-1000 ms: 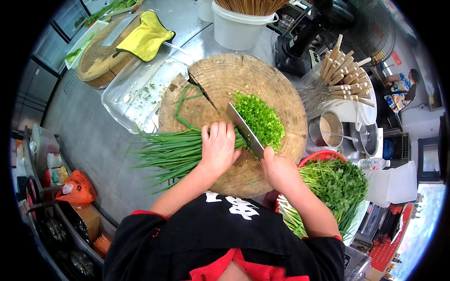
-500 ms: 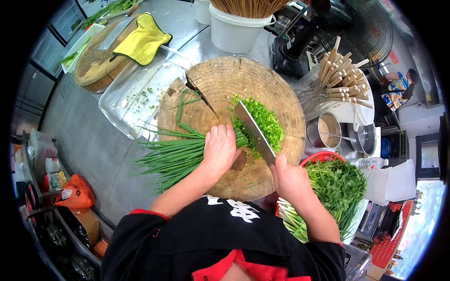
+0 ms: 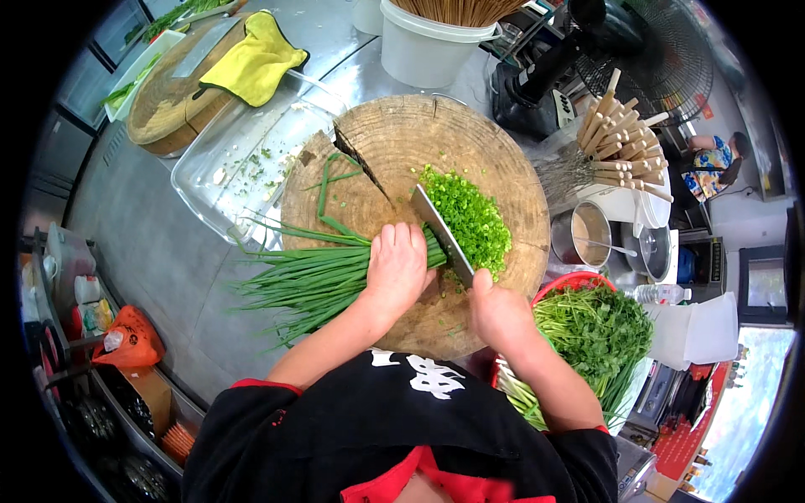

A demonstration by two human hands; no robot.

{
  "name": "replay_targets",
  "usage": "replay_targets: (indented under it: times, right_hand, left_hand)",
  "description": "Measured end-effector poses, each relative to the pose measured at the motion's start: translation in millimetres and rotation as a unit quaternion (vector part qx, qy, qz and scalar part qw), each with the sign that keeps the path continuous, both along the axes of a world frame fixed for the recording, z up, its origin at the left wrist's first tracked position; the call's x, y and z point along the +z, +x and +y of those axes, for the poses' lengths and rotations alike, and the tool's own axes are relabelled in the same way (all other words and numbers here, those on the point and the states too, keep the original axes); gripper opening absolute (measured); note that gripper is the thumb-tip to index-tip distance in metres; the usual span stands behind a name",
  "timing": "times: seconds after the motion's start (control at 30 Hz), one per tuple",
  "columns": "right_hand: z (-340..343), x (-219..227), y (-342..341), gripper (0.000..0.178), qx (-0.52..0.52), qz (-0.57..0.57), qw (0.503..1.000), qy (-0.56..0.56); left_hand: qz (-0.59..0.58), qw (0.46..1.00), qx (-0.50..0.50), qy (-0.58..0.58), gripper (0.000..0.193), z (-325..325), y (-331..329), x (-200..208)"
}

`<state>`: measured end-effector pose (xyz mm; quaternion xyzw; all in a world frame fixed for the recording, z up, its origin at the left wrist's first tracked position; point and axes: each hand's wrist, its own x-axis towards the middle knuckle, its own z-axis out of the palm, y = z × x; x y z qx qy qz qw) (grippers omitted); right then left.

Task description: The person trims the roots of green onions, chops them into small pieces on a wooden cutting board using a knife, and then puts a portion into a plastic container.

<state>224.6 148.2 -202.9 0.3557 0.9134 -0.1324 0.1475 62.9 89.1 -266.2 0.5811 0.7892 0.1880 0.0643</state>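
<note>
A thick bunch of green onions (image 3: 314,272) lies across the round wooden chopping block (image 3: 402,126), its long green ends hanging past the left edge. My left hand (image 3: 397,261) is closed over the bunch near its cut end. In my right hand (image 3: 496,312) is a cleaver (image 3: 444,237), its blade upright against the cut end of the bunch, just beside my left fingers. Right of the blade sits a heap of chopped green onion (image 3: 470,216). One bent onion stalk (image 3: 325,193) lies apart near the crack in the block.
Left of the block stands a clear plastic tray (image 3: 226,180) with scraps. Behind it are a yellow cloth (image 3: 260,63) and a second chopping block (image 3: 155,117). At right are a red basket (image 3: 579,278) of leafy herbs (image 3: 599,331), a metal pot (image 3: 580,233) and wooden-handled strainers (image 3: 625,147).
The cleaver has shifted left, from the chopped heap to the cut end of the bunch. My right hand has moved left with it; my left hand still grips the onions.
</note>
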Motion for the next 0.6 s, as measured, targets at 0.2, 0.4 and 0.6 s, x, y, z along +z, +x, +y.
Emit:
replay_targets:
  times: [0.2, 0.4, 0.6]
  right_hand:
    - [-6, 36, 22, 0.023, -0.008, 0.087, 0.996, 0.018]
    - [-21, 26, 25, 0.015, 0.007, 0.013, 1.000, 0.015]
    - [-21, 41, 8, 0.014, 0.003, -0.095, 0.995, -0.016]
  left_hand:
    - [-0.012, 0.999, 0.018, 0.026, 0.073, 1, -3, -2]
    - [-0.015, 1.000, 0.019, 0.018, 0.078, 0, -2, 5]
    - [0.069, 0.997, 0.025, 0.003, 0.080, -10, -1, 3]
